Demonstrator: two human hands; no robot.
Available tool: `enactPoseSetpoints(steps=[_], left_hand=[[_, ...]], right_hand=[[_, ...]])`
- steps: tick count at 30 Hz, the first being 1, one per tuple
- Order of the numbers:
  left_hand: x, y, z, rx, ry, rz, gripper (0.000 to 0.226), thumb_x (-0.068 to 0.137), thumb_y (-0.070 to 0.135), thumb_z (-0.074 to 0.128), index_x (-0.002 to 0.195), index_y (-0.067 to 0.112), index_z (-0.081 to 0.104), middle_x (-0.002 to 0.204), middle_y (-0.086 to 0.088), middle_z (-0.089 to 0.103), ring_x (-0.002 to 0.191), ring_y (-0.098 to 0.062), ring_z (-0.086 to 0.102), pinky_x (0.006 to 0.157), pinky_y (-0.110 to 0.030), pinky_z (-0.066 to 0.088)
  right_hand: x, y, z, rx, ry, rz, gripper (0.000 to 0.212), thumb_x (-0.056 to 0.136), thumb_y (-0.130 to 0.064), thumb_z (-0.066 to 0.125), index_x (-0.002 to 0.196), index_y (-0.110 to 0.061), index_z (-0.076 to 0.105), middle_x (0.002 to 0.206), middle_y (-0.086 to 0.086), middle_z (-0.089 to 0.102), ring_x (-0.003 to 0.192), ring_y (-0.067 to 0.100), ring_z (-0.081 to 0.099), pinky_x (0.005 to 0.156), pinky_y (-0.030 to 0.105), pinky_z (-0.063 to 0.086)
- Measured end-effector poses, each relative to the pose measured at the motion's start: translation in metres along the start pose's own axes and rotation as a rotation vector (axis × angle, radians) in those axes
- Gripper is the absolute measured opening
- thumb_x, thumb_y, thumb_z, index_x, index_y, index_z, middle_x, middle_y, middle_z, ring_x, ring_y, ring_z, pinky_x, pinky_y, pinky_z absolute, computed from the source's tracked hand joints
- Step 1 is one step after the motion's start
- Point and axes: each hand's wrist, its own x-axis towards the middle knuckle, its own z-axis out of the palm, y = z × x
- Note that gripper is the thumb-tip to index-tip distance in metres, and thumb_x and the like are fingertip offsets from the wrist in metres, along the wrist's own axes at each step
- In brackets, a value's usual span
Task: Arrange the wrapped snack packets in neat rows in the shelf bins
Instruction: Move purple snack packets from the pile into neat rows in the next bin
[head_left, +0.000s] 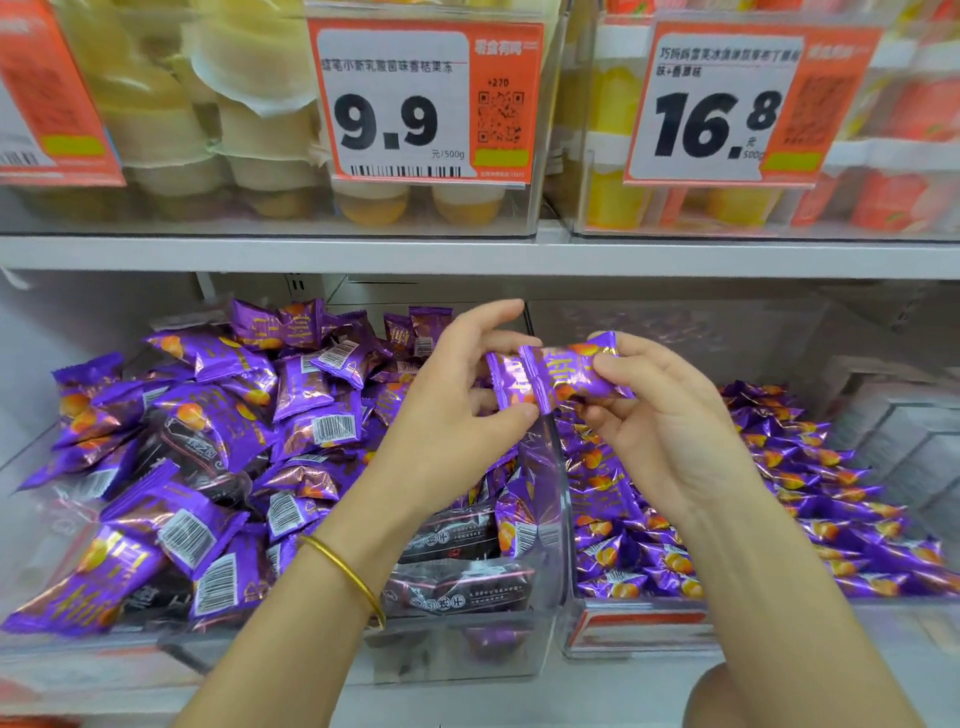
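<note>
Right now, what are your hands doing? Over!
Left hand, right hand both pinching purple packets. Right bin rowed, left bin heaped. Nothing in the way.

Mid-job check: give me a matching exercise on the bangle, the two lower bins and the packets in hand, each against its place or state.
Things
1. thin gold bangle
2. left clear plastic bin
3. right clear plastic bin
4. two purple foil snack packets

Place or state
A. its packets lie in rows
B. pinched by the left hand and right hand
C. on the left wrist
D. its packets lie in a jumbled heap

Pairs: 1-C, 2-D, 3-A, 4-B
</note>
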Motion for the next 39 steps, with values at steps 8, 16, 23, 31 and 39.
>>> enactPoseSetpoints(steps=[8, 16, 23, 31, 39], left_hand=[[-0.005, 0.001, 0.012, 0.083, 0.009, 0.017, 0.036, 0.077, 0.017, 0.065, 0.106, 0.035, 0.054, 0.112, 0.007, 0.061, 0.098, -0.014, 0.063, 0.092, -0.040, 0.050], [-0.003, -0.001, 0.023, 0.023, -0.111, 0.064, 0.055, 0.070, 0.012, 0.071, 0.117, 0.028, 0.047, 0.130, 0.008, 0.055, 0.121, -0.003, 0.051, 0.099, -0.027, 0.043], [0.007, -0.004, 0.015, -0.142, 0.166, -0.027, 0.040, 0.079, -0.006, 0.064, 0.106, 0.022, 0.054, 0.116, 0.006, 0.060, 0.113, -0.007, 0.058, 0.090, -0.023, 0.048], [0.009, -0.009, 0.015, -0.199, 0.274, -0.183, 0.029, 0.089, -0.008, 0.051, 0.098, 0.019, 0.058, 0.109, -0.005, 0.062, 0.105, -0.015, 0.063, 0.082, -0.027, 0.056], [0.008, -0.008, 0.012, -0.175, 0.306, -0.241, 0.024, 0.088, -0.005, 0.054, 0.098, 0.017, 0.059, 0.109, -0.010, 0.062, 0.105, -0.020, 0.063, 0.082, -0.030, 0.057]], right_hand=[[-0.005, -0.003, -0.003, -0.302, -0.060, -0.035, 0.015, 0.076, -0.004, 0.067, 0.077, -0.018, 0.065, 0.070, -0.005, 0.066, 0.063, 0.007, 0.058, 0.063, 0.023, 0.042], [-0.015, -0.024, -0.027, -0.535, -0.165, -0.204, 0.027, 0.056, -0.015, 0.086, 0.068, -0.024, 0.063, 0.073, -0.002, 0.069, 0.068, 0.016, 0.063, 0.069, 0.031, 0.053], [-0.038, -0.024, -0.075, -0.873, -0.079, 0.010, 0.026, 0.068, -0.002, 0.079, 0.070, -0.010, 0.055, 0.066, 0.001, 0.063, 0.052, 0.009, 0.057, 0.050, 0.013, 0.041], [-0.032, -0.004, -0.071, -1.158, -0.265, 0.014, 0.027, 0.066, -0.019, 0.084, 0.070, -0.025, 0.058, 0.073, -0.002, 0.060, 0.056, 0.004, 0.046, 0.054, 0.020, 0.038], [-0.028, 0.006, -0.067, -1.206, -0.174, 0.019, 0.023, 0.072, -0.016, 0.080, 0.072, -0.023, 0.058, 0.083, 0.000, 0.055, 0.056, 0.004, 0.055, 0.050, 0.013, 0.042]])
